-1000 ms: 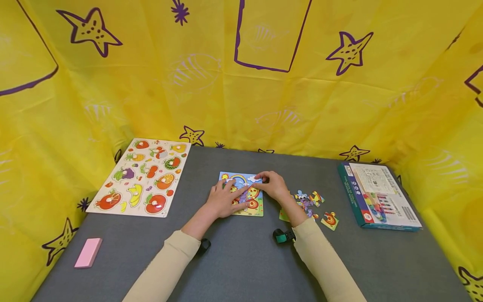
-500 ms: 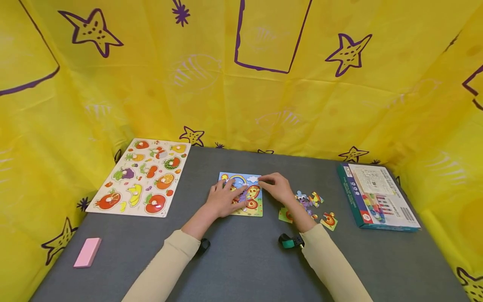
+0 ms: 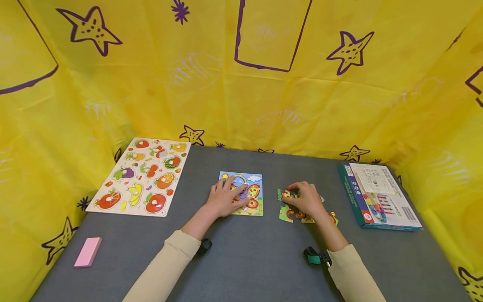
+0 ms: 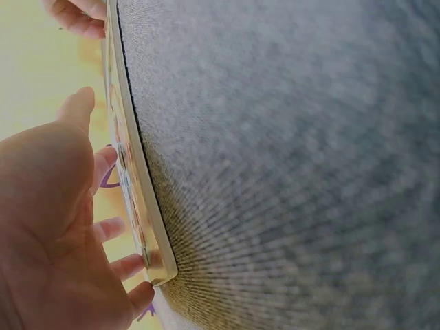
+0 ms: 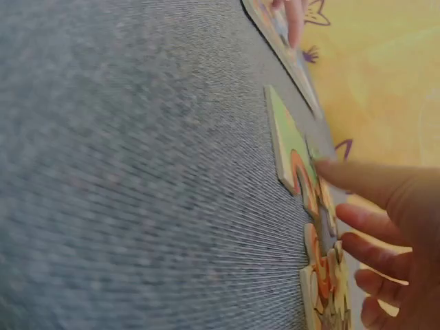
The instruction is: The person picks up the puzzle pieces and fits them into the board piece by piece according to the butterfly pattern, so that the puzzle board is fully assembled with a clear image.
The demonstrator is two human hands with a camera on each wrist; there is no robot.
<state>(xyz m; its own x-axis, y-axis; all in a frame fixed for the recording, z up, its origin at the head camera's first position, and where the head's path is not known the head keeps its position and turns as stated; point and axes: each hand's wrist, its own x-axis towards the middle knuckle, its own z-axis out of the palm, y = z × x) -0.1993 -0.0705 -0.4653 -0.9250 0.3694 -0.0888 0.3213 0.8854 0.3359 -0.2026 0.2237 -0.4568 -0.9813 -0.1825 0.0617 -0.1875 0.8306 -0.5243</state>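
Now that the right hand (image 3: pixel 307 200), grip unclear, has reached pieces (image 3: pixel 285 214) right of the puzzle (image 3: pixel 254 191), only the left hand (image 3: pixel 222 199), unclenched, rests there.

Table (image 3: pixel 241 260), one, grey top. Directly on it: fruit board (image 3: pixel 141 180), left, rear; pink block (image 3: pixel 88 252), left, front; butterfly puzzle (image 3: pixel 255 185), centre; puzzle pieces (image 3: pixel 285 214), several, right of centre; box (image 3: pixel 381 195), teal-sided, flat, far right.
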